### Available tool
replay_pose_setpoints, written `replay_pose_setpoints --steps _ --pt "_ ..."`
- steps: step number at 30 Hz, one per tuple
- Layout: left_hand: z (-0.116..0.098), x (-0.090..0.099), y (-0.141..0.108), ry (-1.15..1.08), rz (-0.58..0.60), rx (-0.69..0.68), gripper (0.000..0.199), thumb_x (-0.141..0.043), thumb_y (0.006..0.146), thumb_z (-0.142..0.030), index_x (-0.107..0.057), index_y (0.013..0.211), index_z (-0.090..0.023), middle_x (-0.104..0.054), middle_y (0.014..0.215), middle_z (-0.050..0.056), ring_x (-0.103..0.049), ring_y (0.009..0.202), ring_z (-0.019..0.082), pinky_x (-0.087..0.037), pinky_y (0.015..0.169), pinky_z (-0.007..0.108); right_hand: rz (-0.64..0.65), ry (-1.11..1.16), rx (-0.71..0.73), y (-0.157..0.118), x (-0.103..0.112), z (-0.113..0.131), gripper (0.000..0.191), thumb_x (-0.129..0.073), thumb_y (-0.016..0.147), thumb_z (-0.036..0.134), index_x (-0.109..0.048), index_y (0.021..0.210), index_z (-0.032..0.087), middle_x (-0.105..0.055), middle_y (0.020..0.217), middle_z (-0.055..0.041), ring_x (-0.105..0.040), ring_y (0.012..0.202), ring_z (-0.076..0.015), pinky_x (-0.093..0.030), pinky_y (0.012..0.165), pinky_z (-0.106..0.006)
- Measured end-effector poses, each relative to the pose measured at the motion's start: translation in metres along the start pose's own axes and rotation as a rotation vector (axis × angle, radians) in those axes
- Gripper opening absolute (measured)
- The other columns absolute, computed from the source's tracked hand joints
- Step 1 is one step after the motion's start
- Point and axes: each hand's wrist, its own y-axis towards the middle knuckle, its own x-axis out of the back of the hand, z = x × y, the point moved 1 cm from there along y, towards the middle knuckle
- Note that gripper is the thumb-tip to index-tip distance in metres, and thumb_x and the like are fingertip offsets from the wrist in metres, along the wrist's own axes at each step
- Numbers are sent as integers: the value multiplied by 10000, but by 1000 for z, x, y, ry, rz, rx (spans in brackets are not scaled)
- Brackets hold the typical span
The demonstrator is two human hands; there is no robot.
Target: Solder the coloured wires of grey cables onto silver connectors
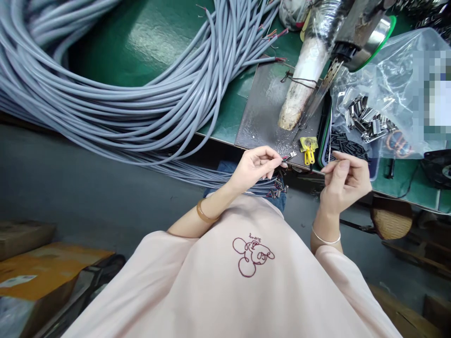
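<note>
In the head view, the likeliest slip I can see is at the left hand (259, 164): its thumb and forefinger pinch the thin coloured wires (284, 160) just behind a small silver metal connector (292, 154), which pokes out free near the front edge of the flat grey metal plate (264, 103). With so short a hold, a tug from the long grey plastic-sheathed cables (158, 126) might twist it or pull it loose, and it could drop to the lap, where more silver-ended leads (278, 188) lie bunched. The white-wrapped rod with a scorched blunt end (299, 89) and the slim metal tool beside it (322, 94) hang over the plate; if either is hot, a careless reach could burn the fingers.

The left forearm slants up from the person's left, wrist nearly straight, spare fingers curled under. The right hand (345, 183) stands raised before the black-rimmed bin of small black pieces (348, 143), forearm steep, thumb against the forefinger, other fingers loosely folded. A fine pale line rises near its fingertips, possibly a strand, but it is too thin from here to tell whether those fingers grasp it.
</note>
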Motion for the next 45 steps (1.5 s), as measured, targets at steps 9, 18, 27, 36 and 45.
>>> replay_pose_setpoints --steps 9,18,27,36,45 --pt "0 -1 -1 24 -4 -14 320 -777 829 -392 -581 784 -144 -650 634 -3 -538 456 46 -389 422 158 120 -17 196 -3 5 13 309 -568 976 262 -557 1281 307 -754 860 14 -677 548 -137 -463 459 -291" --pt "-3 -6 -2 180 -57 -156 241 -779 826 -349 -674 781 -137 -659 750 14 -565 597 58 -474 552 177 420 -283 549 1 -15 9 98 -651 911 152 -623 890 244 -774 1029 -23 -750 911 -164 -602 751 -296" --pt "2 -8 6 158 -135 -203 226 -760 845 -337 -650 793 -146 -639 767 -1 -539 560 39 -454 528 169 270 -152 415 -8 -29 -7 110 -670 882 150 -616 846 238 -745 924 -20 -721 868 -168 -599 789 -352" --pt "0 -10 6 291 -211 -301 202 -754 844 -327 -685 800 -142 -676 836 28 -640 748 89 -524 680 192 202 -173 467 -12 -33 -11 94 -658 896 168 -621 872 252 -757 939 -22 -724 880 -175 -604 790 -364" --pt "-3 -10 8 315 -227 -301 177 -746 842 -293 -674 784 -143 -666 835 27 -624 726 87 -517 666 195 214 -128 471 -10 -35 -11 119 -670 880 136 -620 878 243 -756 946 -24 -733 888 -175 -617 794 -353"
